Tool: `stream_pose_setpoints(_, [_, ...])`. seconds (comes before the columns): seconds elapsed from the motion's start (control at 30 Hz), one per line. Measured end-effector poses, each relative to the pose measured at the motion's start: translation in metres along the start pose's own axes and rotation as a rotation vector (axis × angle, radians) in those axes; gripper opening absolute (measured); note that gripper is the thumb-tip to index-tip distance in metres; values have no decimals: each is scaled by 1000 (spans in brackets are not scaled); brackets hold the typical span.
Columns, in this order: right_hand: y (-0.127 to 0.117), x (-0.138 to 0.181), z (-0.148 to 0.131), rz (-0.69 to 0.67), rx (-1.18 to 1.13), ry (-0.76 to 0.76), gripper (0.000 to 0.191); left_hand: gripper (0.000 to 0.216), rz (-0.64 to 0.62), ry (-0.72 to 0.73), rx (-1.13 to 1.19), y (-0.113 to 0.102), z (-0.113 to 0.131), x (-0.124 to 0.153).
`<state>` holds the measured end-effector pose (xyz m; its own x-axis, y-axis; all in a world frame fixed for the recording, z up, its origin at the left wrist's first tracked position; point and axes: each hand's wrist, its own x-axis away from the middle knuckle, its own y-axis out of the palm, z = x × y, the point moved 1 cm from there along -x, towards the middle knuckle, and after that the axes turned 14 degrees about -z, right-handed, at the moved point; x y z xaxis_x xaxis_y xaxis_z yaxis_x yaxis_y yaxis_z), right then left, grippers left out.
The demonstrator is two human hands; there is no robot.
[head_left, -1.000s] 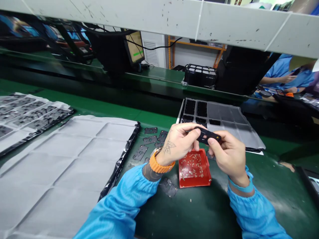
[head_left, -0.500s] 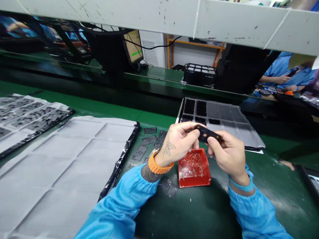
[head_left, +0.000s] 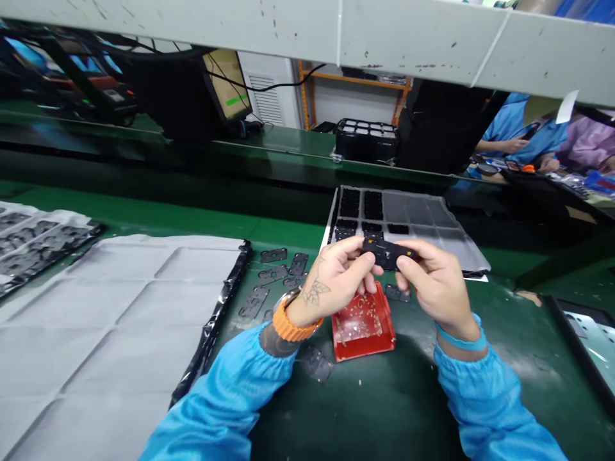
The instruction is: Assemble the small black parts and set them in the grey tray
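Note:
A small flat black plastic part (head_left: 387, 255) with yellow spots near its ends is held up between both hands. My left hand (head_left: 331, 275) pinches its left end between thumb and fingers. At its right end, my right hand (head_left: 437, 282) grips it the same way. Below the hands, a red bin (head_left: 364, 326) holds many tiny light-coloured pieces. Several similar black parts (head_left: 273, 274) lie on the green table left of the bin. One more black part (head_left: 317, 363) lies near my left wrist, and another (head_left: 398, 292) sits beneath my right hand.
A large tray with a pale sheet (head_left: 144, 307) covers the left side. Behind the hands stands a compartment tray (head_left: 418, 218) partly filled with black parts. Another filled tray (head_left: 43, 246) is far left. A shelf beam (head_left: 288, 32) crosses above; a co-worker's blue sleeve (head_left: 548, 137) shows far right.
The view has shifted to the right, so most things appear further left. The black part has been turned between my hands, showing more of its broad face. Both hands still hold it.

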<state>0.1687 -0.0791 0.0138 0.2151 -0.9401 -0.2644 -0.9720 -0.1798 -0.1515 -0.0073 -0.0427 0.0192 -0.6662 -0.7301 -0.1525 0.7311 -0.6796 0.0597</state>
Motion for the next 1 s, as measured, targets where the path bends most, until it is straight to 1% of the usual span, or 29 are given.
stream_pose_setpoints(0.13, [2, -3, 12, 42, -139, 15, 18, 20, 38, -12, -37, 0, -3, 0])
stream_pose_setpoints(0.27, [4, -6, 18, 62, -191, 25, 15, 13, 108, 37, -74, -2, -5, 1])
stream_pose_setpoints(0.37, [7, -7, 18, 70, -185, 54, 18, 12, 126, 58, -72, -3, -6, -1])
stream_pose_setpoints(0.5, [9, -6, 17, 72, -171, 82, 28, 14, 126, 58, -60, -4, -5, -4])
stream_pose_setpoints(0.63, [9, -6, 16, 37, -155, 47, 26, 21, 145, 91, -51, -6, -5, -5])
stream_pose_setpoints(0.7, [9, -6, 17, 40, -140, 31, 23, 23, 154, 100, -55, -6, -6, -5])
stream_pose_setpoints(0.83, [9, -6, 19, 80, -136, 41, 19, 16, 162, 96, -34, -5, -10, -5])
stream_pose_setpoints(1.0, [10, -5, 21, 92, -145, 58, 21, 15, 162, 82, -37, -4, -14, -6])
